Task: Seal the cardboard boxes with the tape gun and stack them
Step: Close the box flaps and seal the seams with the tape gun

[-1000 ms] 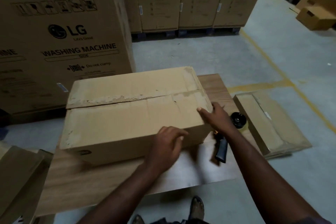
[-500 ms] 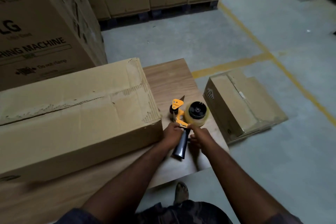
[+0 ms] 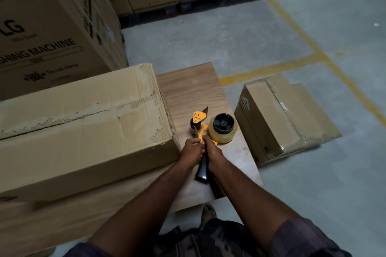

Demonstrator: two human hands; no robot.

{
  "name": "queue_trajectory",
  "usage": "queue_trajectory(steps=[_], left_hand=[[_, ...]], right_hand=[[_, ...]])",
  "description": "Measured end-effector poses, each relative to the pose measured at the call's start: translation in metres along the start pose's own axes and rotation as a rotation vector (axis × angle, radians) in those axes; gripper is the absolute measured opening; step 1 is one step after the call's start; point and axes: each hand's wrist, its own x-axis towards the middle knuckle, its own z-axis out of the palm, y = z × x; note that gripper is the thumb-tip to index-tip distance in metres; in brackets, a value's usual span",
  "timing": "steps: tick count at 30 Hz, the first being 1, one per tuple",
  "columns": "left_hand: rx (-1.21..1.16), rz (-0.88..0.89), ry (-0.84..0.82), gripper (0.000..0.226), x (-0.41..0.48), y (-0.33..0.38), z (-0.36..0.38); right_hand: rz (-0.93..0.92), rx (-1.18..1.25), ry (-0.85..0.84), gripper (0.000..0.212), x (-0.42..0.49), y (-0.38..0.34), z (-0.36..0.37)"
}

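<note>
– Both hands are recorded as closed on the tape gun [image 3: 201, 126]. The right hand [image 3: 213, 152] is wrapped round the top of the black handle, and the left hand [image 3: 191, 150] is curled against the orange frame just above it.
– Position of the tool is to be stated.
– It is seen at the right end of the wooden table [image 3: 194, 87], with the handle pointed toward the person and the blade end pointed away. Whether it is resting on the surface or held just above it cannot be told. The tape roll [image 3: 222, 131] is mounted on its right side.
– And the boxes?
– One long cardboard box [image 3: 83, 127] is lying on the table just left of the hands. Its top flaps are closed, and torn paper is noted along the centre seam. A smaller box [image 3: 279, 119] is set on the concrete floor to the right of the table, near a yellow floor line [image 3: 309, 58]. Large washing machine cartons [image 3: 48, 27] are seen behind the table.
</note>
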Motion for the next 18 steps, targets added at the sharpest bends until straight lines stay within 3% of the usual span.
queue_trajectory(steps=[2, 7, 10, 14, 18], left_hand=[[-0.030, 0.009, -0.040, 0.020, -0.014, 0.011, 0.000], [-0.169, 0.066, -0.132, 0.028, -0.055, 0.049, 0.000], [-0.391, 0.113, -0.127, 0.022, -0.085, 0.079, -0.011], [-0.692, 0.154, -0.122, 0.023, -0.112, 0.110, -0.050], [-0.791, 0.137, -0.217, 0.037, -0.133, 0.130, -0.090]], right_hand=[[-0.070, -0.088, 0.101, 0.049, -0.009, -0.005, -0.001], [-0.246, -0.181, 0.206, 0.051, -0.036, -0.029, -0.006], [-0.449, -0.233, 0.242, 0.052, -0.063, -0.050, -0.005], [-0.740, -0.233, 0.140, 0.061, -0.100, -0.082, 0.001], [-0.978, -0.306, 0.043, 0.056, -0.137, -0.106, 0.010]])
